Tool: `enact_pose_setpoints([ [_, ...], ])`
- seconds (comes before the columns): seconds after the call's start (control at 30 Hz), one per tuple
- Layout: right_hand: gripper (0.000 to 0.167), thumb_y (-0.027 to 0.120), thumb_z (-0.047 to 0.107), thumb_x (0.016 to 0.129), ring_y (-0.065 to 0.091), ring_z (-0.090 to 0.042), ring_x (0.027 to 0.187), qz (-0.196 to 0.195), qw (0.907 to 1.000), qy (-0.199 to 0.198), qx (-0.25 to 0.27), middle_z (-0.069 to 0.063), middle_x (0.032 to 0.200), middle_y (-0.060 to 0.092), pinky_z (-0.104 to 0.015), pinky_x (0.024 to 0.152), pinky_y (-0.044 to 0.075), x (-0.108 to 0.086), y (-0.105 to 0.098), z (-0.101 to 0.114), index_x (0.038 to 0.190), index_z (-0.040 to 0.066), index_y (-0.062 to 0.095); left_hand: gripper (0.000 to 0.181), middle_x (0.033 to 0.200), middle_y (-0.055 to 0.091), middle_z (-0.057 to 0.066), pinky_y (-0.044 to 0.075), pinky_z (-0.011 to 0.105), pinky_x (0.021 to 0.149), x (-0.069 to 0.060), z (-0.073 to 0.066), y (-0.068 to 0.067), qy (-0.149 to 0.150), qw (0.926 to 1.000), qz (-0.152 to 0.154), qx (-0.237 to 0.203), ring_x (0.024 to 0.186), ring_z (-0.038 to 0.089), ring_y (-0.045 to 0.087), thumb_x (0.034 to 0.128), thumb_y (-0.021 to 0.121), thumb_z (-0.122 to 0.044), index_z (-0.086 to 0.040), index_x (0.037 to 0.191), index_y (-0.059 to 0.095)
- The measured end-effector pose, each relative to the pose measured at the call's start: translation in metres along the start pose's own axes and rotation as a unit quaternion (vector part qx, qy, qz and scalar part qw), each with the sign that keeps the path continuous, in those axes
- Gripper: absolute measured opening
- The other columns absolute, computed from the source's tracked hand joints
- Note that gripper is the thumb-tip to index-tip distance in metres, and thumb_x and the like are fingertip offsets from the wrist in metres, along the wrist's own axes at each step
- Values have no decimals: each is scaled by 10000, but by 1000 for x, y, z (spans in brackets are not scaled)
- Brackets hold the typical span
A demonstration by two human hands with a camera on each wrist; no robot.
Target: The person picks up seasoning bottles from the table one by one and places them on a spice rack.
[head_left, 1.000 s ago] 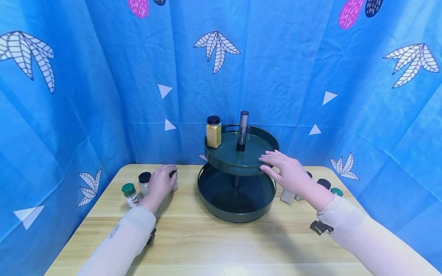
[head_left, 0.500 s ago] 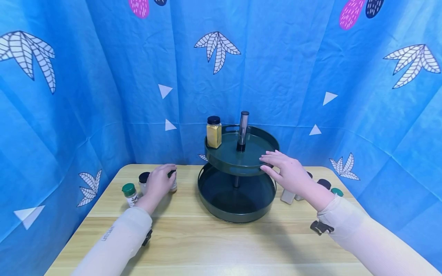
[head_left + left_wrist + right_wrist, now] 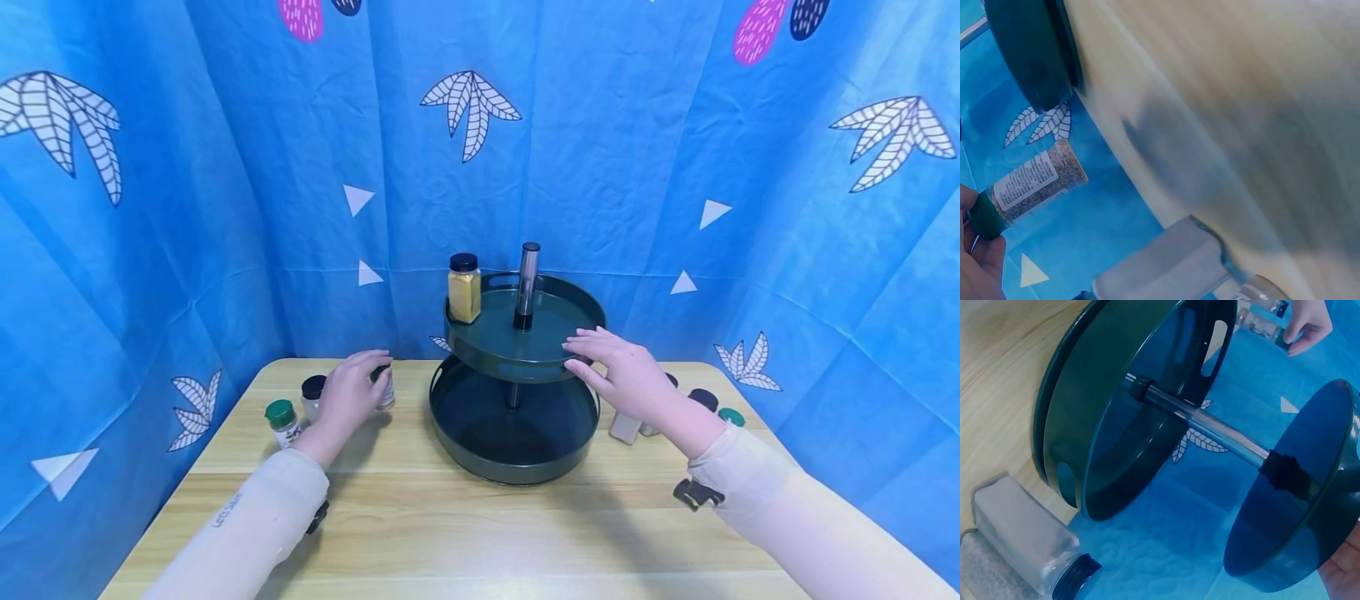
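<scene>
My left hand (image 3: 347,395) pinches the green cap of a label-wrapped spice jar (image 3: 386,393). In the left wrist view the fingers of that hand (image 3: 982,250) grip the cap, and the brown-speckled jar (image 3: 1038,178) is tilted, its base off the table. My right hand (image 3: 622,375) touches the right front rim of the dark green upper tray (image 3: 480,358), its fingers extended over the edge and the thumb beside the outer wall. A yellow-filled jar (image 3: 465,296) with a black lid stands on this tray's left side.
The lower tray (image 3: 510,469) sits beneath, on the central post (image 3: 528,279). A green-capped jar (image 3: 282,421) and a black-lidded jar (image 3: 312,392) stand left. Several jars, including a pale one (image 3: 625,427), stand behind my right forearm. Blue curtain surrounds the wooden table (image 3: 450,533).
My left hand has shifted slightly right and up with the spice jar, after a small move left earlier. My right hand and the trays have stayed put.
</scene>
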State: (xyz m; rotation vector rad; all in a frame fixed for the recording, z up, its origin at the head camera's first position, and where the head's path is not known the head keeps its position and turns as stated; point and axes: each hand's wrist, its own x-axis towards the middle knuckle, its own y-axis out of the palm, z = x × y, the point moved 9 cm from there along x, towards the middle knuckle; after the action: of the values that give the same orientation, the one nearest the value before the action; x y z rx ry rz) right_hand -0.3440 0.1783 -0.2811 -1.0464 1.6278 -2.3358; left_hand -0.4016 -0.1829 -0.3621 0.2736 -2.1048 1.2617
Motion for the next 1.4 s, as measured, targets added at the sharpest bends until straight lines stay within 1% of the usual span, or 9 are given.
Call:
enact_pose_setpoints([
  [0.2,404,672,318,970,474,-397,1355,63,10000,48,3,-161,1394,589,-586,1073,389,1,0,0,1310,100,669,245,1237,695,96,490,512,1000,8,-9,-8,-87,9997,1,-247,1186,321,621,922,720,-130,-63,1156,742],
  [0.33,404,673,322,969,477,-393,1353,63,10000,52,5,-158,1389,593,-581,1072,392,1,0,-1,1306,101,671,245,1241,694,92,486,515,1007,14,-14,-15,-111,9996,-25,-264,1192,318,619,933,710,-142,-65,1163,741],
  [0.53,402,676,318,967,480,-407,1346,54,10000,33,0,-168,1383,596,-589,1064,396,1,0,-1,1301,95,673,227,1215,707,87,500,515,986,21,-25,-26,78,9995,-227,-199,1168,309,634,932,714,-154,-61,1135,753],
  [0.7,408,669,330,971,474,-397,1354,97,9999,59,-2,-161,1392,590,-585,1071,390,2,1,-1,1307,99,670,215,1209,711,73,513,502,971,25,-32,-31,252,9989,-347,-172,1160,293,641,928,719,-150,-66,1122,759],
  [0.87,408,671,327,970,478,-394,1352,77,10000,39,-1,-159,1388,594,-583,1071,393,2,1,-1,1307,98,669,220,1218,708,65,512,489,979,27,-37,-33,364,9984,-382,-187,1169,277,639,923,726,-151,-74,1127,760],
  [1.13,403,670,322,971,479,-403,1348,49,10000,11,22,-165,1385,595,-588,1070,391,2,0,0,1304,95,671,241,1241,698,72,495,497,1006,34,-47,-38,440,9982,-338,-243,1196,284,624,925,727,-157,-75,1151,753],
  [1.4,396,672,316,970,477,-409,1348,33,10000,20,2,-166,1383,597,-591,1066,393,1,1,-1,1299,95,674,228,1211,712,69,507,483,994,42,-57,-49,640,9961,-525,-290,1172,278,640,904,747,-128,-77,1126,764],
])
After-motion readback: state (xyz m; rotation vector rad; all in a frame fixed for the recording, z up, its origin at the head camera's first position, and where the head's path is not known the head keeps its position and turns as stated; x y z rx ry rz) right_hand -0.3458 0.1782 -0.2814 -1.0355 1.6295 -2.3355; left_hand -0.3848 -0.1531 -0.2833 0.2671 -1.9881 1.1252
